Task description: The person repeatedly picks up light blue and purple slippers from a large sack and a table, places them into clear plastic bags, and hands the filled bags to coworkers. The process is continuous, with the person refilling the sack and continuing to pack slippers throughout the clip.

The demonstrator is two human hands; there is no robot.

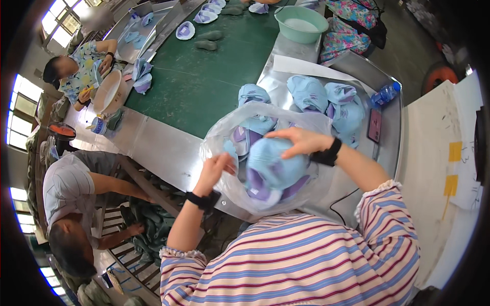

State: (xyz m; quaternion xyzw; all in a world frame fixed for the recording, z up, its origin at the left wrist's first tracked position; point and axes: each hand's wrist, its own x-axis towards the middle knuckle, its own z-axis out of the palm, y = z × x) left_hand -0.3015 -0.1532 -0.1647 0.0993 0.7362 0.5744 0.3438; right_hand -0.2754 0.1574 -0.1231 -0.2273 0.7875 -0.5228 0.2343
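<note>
A clear plastic bag (213, 133) stands open in front of me at the metal table's edge, with light blue and purple shoe uppers inside. My right hand (300, 141) grips a light blue shoe upper (273, 160) from above, over the bag's mouth; this upper is a little blurred. At the bag's left side is my left hand (217, 171), its fingers curled in beside a light blue piece. What those fingers hold, if anything, I cannot make out. More light blue uppers (308, 93) lie just beyond the bag.
A blue bottle (385, 94) and a phone (374, 126) lie at the right. The green conveyor belt (178, 86) carries uppers and dark shoe forms at its far end. A green basin (301, 24) stands beyond. Two people (76, 71) (71, 188) work at the left.
</note>
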